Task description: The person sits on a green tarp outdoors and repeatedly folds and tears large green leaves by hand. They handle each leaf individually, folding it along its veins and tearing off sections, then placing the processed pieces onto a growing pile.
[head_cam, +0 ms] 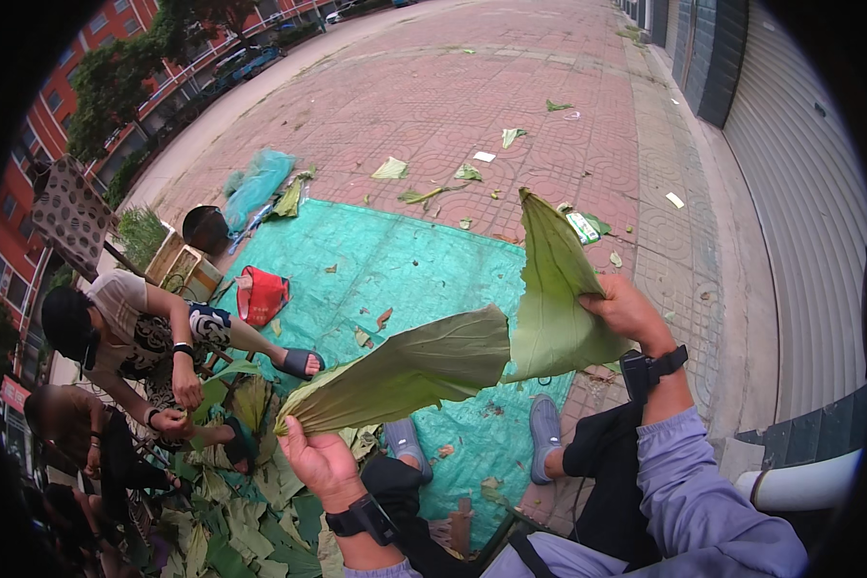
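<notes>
A large green lotus leaf [404, 361] is stretched across the view in front of me, its underside pale and veined. My left hand [319, 459] pinches its gathered, pointed left end between thumb and fingers. On the right, my right hand [621, 307] grips the upright part of the leaf [560, 303]. A ragged edge runs down between the two parts; they appear to meet near the bottom, though whether they are still joined there I cannot tell. Both wrists wear black strapped devices. Below the leaf are my grey clogs on a green tarp [404, 253].
A heap of lotus leaves [238, 520] lies at lower left, beside several seated people [130, 325]. A red bag [261, 296] rests on the tarp. Leaf scraps [391, 168] dot the paving. A white pipe [802, 482] and roller shutter [802, 180] stand right.
</notes>
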Tool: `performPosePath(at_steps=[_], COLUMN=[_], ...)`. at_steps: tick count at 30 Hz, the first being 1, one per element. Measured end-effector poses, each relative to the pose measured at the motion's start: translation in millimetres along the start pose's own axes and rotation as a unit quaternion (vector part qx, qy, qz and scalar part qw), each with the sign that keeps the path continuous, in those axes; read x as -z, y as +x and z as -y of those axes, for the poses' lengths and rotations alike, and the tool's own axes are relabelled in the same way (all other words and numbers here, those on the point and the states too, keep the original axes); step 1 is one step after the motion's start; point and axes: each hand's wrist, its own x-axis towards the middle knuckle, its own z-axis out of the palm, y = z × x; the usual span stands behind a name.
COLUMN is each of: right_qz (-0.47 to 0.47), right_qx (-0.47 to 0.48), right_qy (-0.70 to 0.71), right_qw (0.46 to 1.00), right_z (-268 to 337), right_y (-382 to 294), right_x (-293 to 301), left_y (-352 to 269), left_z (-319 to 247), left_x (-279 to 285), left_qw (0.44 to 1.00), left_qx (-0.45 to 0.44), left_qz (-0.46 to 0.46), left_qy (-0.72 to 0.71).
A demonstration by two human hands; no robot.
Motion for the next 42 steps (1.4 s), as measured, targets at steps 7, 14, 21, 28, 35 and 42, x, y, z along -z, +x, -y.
performPosePath(at_steps=[7, 14, 21, 28, 35, 42], right_qz=[-0.102, -0.165, 0.032, 0.207, 0.277, 0.309], right_qx=[0.007, 0.031, -0.023, 0.019, 0.058, 0.084], right_qy=[-0.186, -0.238, 0.058, 0.084, -0.003, -0.104], right_qw=[0.977, 0.957, 0.997, 0.975, 0.959, 0.942], right_z=[-34.1, -46.2, 4.0, 47.7, 58.7, 53.9], right_y=[6.7, 4.6, -1.0, -1.4, 1.1, 2.4], right_x=[9.4, 13.5, -3.5, -48.0, -97.5, -118.1], left_y=[1.2, -1.1, -15.6, -35.2, -48.6, -44.0], left_z=[-3.4, -5.8, 13.0, 40.1, 53.1, 44.3], left_x=[0.4, -13.2, -45.4, -61.0, -67.0, -60.8], left_qw=[0.999, 0.997, 0.988, 0.969, 0.954, 0.96], left_qx=[-0.013, -0.049, -0.068, 0.057, 0.167, 0.195], left_qz=[-0.047, -0.053, 0.008, 0.085, 0.143, 0.14], left_qy=[-0.007, 0.022, 0.137, 0.224, 0.206, 0.144])
